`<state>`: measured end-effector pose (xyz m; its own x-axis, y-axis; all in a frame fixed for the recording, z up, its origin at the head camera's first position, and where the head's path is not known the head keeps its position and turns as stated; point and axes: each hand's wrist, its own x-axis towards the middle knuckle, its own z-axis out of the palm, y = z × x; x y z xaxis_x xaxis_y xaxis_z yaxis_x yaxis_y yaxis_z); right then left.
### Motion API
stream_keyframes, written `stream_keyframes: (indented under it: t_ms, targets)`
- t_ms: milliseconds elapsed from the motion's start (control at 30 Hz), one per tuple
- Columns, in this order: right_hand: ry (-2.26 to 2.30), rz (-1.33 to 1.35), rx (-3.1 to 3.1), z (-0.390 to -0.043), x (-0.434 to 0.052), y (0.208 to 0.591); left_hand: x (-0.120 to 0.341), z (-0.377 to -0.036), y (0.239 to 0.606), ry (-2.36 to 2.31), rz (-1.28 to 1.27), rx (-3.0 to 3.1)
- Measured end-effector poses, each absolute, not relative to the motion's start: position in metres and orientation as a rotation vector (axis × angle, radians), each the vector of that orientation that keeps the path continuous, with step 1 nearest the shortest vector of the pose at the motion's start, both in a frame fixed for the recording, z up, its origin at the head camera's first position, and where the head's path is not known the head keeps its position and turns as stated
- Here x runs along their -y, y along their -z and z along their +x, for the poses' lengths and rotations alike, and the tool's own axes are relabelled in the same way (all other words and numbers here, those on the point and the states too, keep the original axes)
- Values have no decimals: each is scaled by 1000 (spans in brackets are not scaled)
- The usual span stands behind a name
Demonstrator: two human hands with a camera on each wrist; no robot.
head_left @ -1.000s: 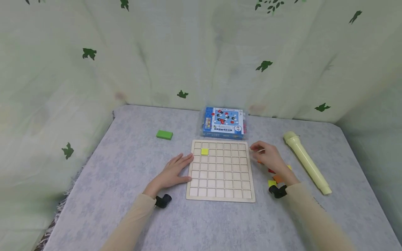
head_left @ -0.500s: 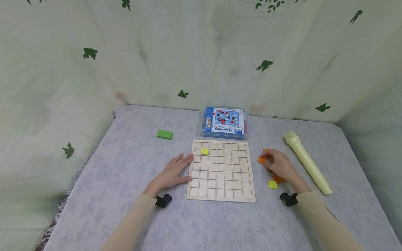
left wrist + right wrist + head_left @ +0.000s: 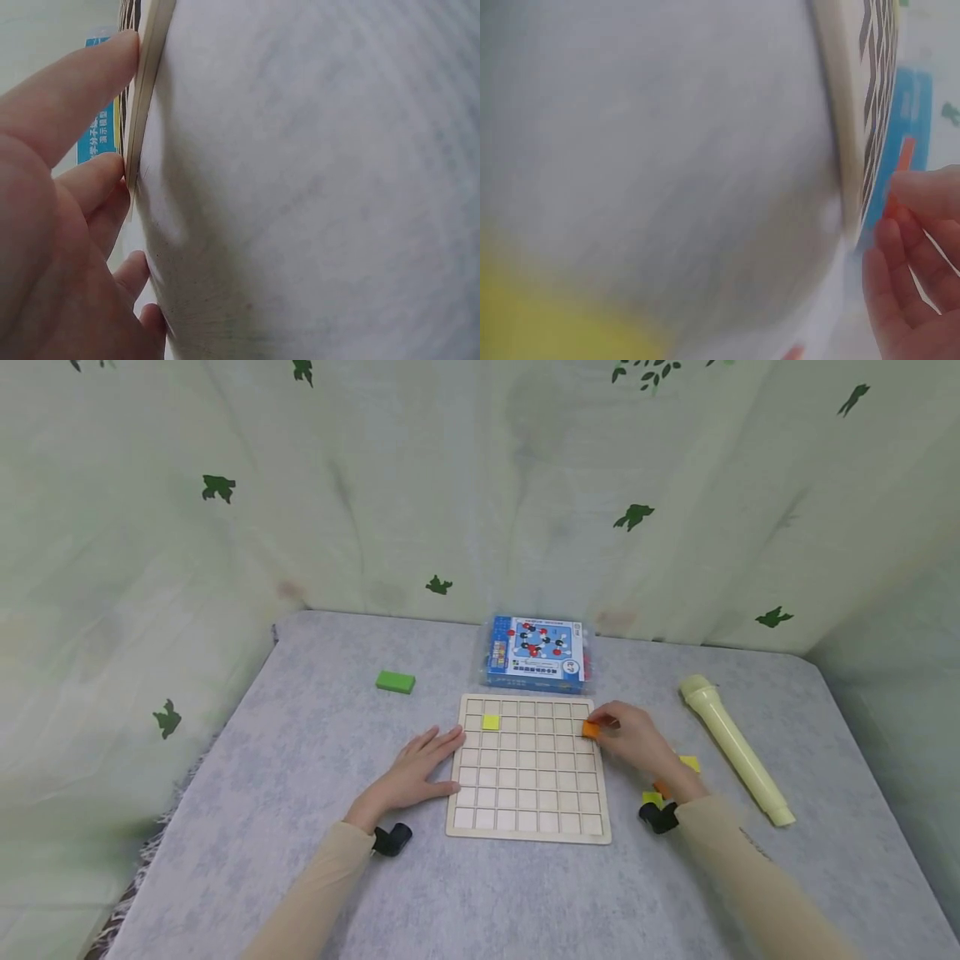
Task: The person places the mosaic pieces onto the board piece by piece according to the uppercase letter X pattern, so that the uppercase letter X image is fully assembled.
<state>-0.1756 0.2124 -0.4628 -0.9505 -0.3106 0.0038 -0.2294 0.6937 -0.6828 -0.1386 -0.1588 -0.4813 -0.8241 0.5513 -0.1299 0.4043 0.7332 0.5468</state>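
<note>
Right hand: we see the right hand right of centre in the head view, its fingers pinching an orange tile.
Orange tile: it is held over the right edge of the wooden board, near the board's upper right corner; we cannot tell whether it touches a square yet. In the right wrist view it shows as a thin orange sliver at the fingertips, beside the board's edge.
Left hand: the left hand lies flat on the bench, left of the board, fingers straight and slightly spread, their tips touching the board's left edge.
Board: a grid of pale squares in the middle of the frame, with one yellow tile set in its upper left part.
Loose tiles: yellow and orange pieces lie on the bench just right of the board, partly hidden by the right wrist.
Farther back: a blue box sits just above the board.
Sides: a green block lies at the upper left of the bench, a pale yellow tube at the right.
</note>
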Motion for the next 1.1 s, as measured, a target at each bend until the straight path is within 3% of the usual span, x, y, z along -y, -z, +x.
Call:
stream_keyframes:
  t_ms: [333,600,1100]
  targets:
    - [912,-547,-2785,-196,-176,467,158,-138,481,-754,756,-2660]
    - [920,-526,-2778,-195,-177,466,158,-137,481,-770,752,-2657]
    - [1125,-199,-2846,-164,-266,465,158,-137,481,-740,760,-2669]
